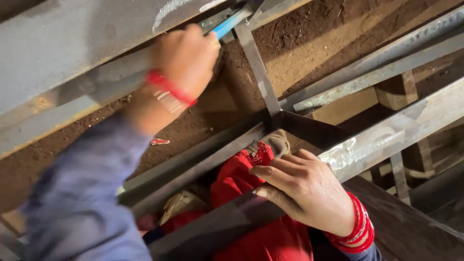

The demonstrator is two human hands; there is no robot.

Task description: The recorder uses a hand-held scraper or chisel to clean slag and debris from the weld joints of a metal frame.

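Bare brown dirt floor (309, 43), seen through a welded steel frame of grey angle bars (386, 140) that cross over it. Wooden blocks (396, 89) sit under the bars, out past the right hand's knuckles.

Left hand (186, 60): blurred, fist wrapped tight on a blue-handled tool (227, 25). Handle sticks out just beyond the fingers, toward the upper bar. Tool tip not readable; it runs into the bar joint above the fist. Red thread band on the wrist, blue-grey sleeve (82, 203) behind it. A wide flat steel plate (63, 53) lies on the wrist side of the fist.

Right hand (304, 188): palm down, fingers curled loosely over the edge of the near angle bar (232, 217), fingertips touching it. Gripping nothing else; it rests on the steel. Red bangles (360, 232) on the wrist.

Under and just beyond those fingertips: red cloth (237, 179) below the frame. A thin flat strip (258, 67) runs from the bar junction just ahead of the right fingers up toward the left fist. A small red scrap (159, 141) lies on the dirt between the hands, nearer the left wrist.
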